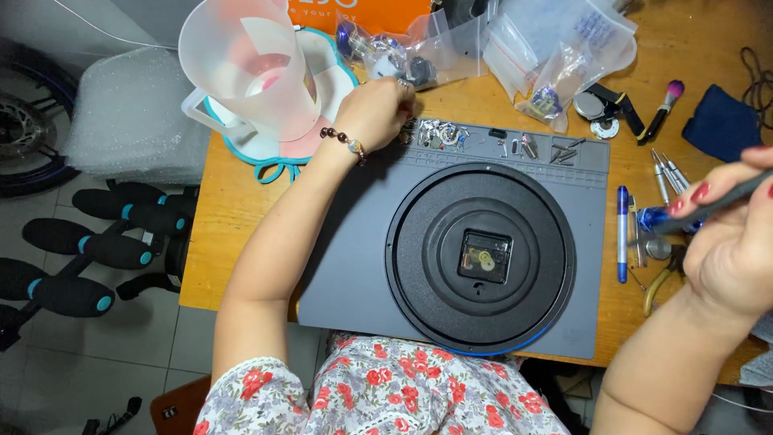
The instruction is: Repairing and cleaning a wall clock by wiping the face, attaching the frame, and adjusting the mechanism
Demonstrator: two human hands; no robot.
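While the left hand (377,109) pinches tiny, easily lost metal parts (435,134), the right hand (737,242) grips a slim, stiff tool (708,207) mid-shaft.

Your clock (481,258) lies on the mat (354,242), small parts (439,134) behind it, jug (245,64) to its left, pen (622,234) to its right.

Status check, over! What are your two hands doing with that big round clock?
Left hand picking at small parts in the mat's top tray. Right hand holding a thin tool. Clock face-down on grey mat, untouched, mechanism exposed.
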